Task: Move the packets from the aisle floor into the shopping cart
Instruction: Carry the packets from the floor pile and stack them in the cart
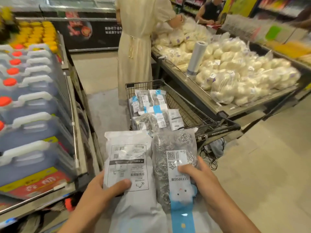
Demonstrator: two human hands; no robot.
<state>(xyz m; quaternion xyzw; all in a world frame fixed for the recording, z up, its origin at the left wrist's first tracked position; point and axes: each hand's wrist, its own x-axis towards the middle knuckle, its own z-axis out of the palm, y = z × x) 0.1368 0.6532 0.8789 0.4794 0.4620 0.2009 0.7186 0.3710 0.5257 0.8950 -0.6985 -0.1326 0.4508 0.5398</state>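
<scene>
My left grip (pixel 102 189) pinches a white packet (pixel 127 158). My right grip (pixel 200 175) pinches a scourer packet (pixel 173 148) beside it. The cart (pixel 188 108) ahead holds more packets (pixel 151 108).

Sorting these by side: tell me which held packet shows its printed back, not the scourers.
The left packet, gripped by the left hand. It shows a white back with a barcode; the right packet in the right hand shows steel scourers through clear film.

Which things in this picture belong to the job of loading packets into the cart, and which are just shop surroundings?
Job: left hand gripping the white packet; right hand gripping the scourer packet; shopping cart; packets already inside.

Surroundings: bagged buns, bag roll, jugs, shopper in a pale dress.
</scene>
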